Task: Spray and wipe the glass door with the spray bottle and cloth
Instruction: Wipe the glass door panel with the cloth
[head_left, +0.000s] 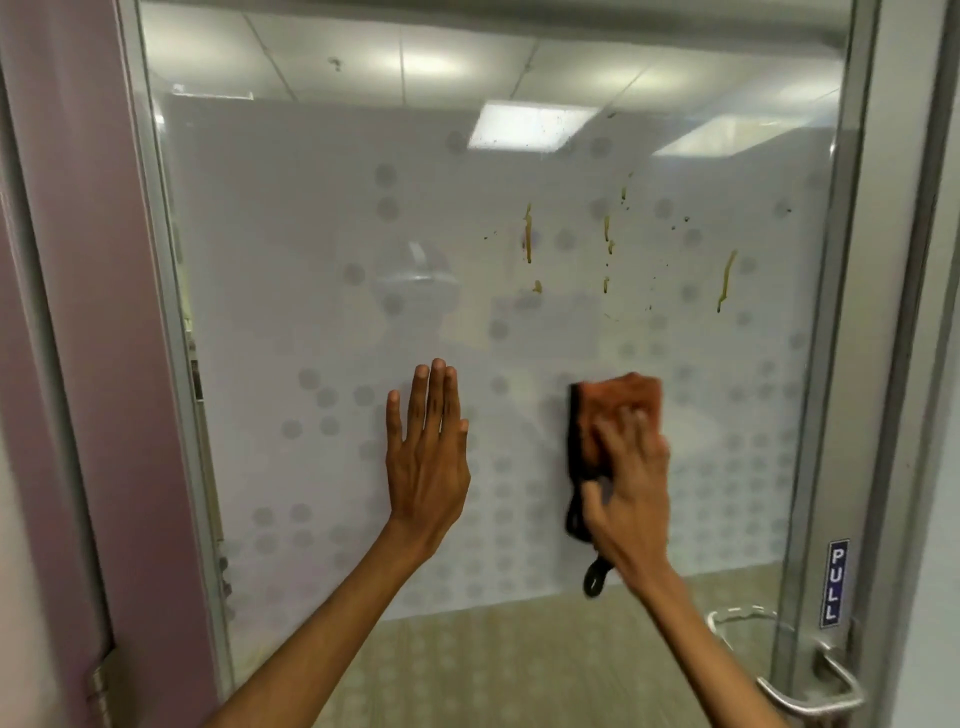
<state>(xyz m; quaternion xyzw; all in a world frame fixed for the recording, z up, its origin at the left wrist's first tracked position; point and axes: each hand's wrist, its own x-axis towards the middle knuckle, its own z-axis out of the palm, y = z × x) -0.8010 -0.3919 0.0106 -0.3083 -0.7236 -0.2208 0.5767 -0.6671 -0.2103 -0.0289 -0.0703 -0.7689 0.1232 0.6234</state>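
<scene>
Two hands: both raised to the door, forearms bare, reaching up from the lower edge of view.
Left hand (427, 457): flat on the glass, palm down, fingers straight and close together, thumb slightly apart; holds nothing.
Right hand (626, 486): blurred; fingers spread over the lower part of the cloth, pressing it to the glass; grip closed on it only loosely, more a press than a clench.
Cloth (615, 415): orange-brown pad with a black edge on its left side, flat against the glass, right of the left hand and well apart from it; a black loop hangs below the right wrist.
Handle (810, 680): metal lever, lower right, on the door's right stile.
Sign (835, 582): blue vertical strip reading PULL, on the stile above the handle.
Door (311, 234): glass pane in a grey metal frame, frosted film with rows of grey dots across the middle; clear strip at the bottom.
Stains (528, 234): brownish-yellow drips and specks, upper right of the pane, above the cloth and untouched by it.
Spray bottle: out of view.
Reflections: ceiling light panels in the top of the pane.
</scene>
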